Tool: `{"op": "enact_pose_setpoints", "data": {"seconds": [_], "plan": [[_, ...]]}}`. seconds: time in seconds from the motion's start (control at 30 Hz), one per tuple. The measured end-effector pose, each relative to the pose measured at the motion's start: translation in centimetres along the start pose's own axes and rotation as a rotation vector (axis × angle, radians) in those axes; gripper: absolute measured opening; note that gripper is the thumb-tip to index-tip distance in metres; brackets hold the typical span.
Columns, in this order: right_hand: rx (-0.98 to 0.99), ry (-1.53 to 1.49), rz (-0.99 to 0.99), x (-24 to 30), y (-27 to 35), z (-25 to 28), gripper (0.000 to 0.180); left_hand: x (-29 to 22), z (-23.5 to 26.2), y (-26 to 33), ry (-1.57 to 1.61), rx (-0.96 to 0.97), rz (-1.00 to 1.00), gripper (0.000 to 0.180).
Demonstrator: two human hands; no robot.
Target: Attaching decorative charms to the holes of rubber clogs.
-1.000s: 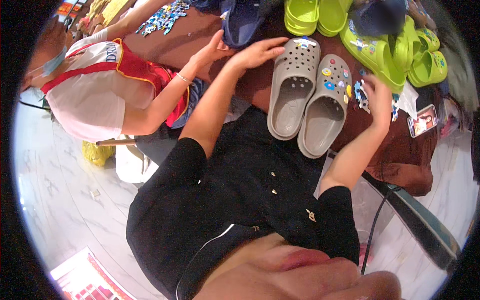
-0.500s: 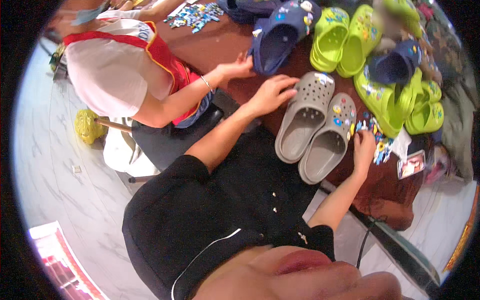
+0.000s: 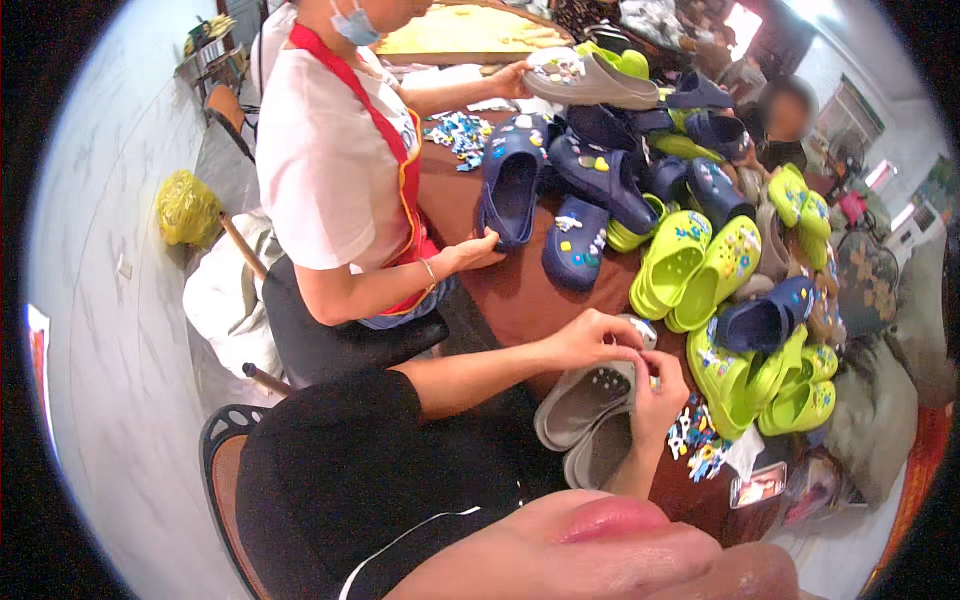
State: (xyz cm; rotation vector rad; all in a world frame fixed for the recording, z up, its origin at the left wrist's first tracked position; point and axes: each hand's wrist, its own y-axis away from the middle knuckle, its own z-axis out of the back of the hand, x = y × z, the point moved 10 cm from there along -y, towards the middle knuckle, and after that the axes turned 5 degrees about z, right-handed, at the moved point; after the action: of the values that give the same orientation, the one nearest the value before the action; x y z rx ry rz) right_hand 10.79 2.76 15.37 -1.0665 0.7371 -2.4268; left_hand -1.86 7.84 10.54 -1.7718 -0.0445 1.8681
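My left hand (image 3: 597, 338) and my right hand (image 3: 661, 388) come together over the toes of a pair of grey clogs (image 3: 578, 405). Fingers and thumbs on both hands are pinched close to each other. Whatever sits between the fingertips is too small or hidden to name. The clogs lie side by side on the brown table at its near edge, heels toward me, and my hands and right forearm cover much of their fronts. Right of my right hand is a small heap of colourful shoe charms (image 3: 697, 440).
Lime green clogs (image 3: 690, 275) and navy clogs (image 3: 600, 180) crowd the table beyond. A phone-sized card with a picture (image 3: 760, 486) lies near a white tissue (image 3: 742, 452). At left, a co-worker holds a grey clog (image 3: 590, 82) and touches a navy one (image 3: 512, 188).
My right hand has left the charm heap and met my left hand above the grey clogs. The view has tilted up, and the co-worker's raised grey clog now shows.
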Motion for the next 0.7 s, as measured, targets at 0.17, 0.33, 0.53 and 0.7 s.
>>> {"op": "enact_pose_setpoints", "data": {"seconds": [0.17,0.33,0.53,0.7], "plan": [[-0.004,-0.041,-0.043,0.7,0.2,-0.8,0.008,1.7,-0.2,0.2,0.143,0.068,0.122,0.025],[0.03,-0.06,-0.005,1.8,0.0,-0.9,0.013,3.2,0.1,0.4,0.318,0.047,0.191,0.018],[0.165,-0.02,0.013,0.7,1.1,-2.1,0.028,5.3,0.4,0.7,0.403,0.048,0.284,0.018],[0.063,0.126,0.037,-0.7,2.1,1.3,0.031,8.1,1.2,0.5,0.42,0.03,0.379,0.017]]}}
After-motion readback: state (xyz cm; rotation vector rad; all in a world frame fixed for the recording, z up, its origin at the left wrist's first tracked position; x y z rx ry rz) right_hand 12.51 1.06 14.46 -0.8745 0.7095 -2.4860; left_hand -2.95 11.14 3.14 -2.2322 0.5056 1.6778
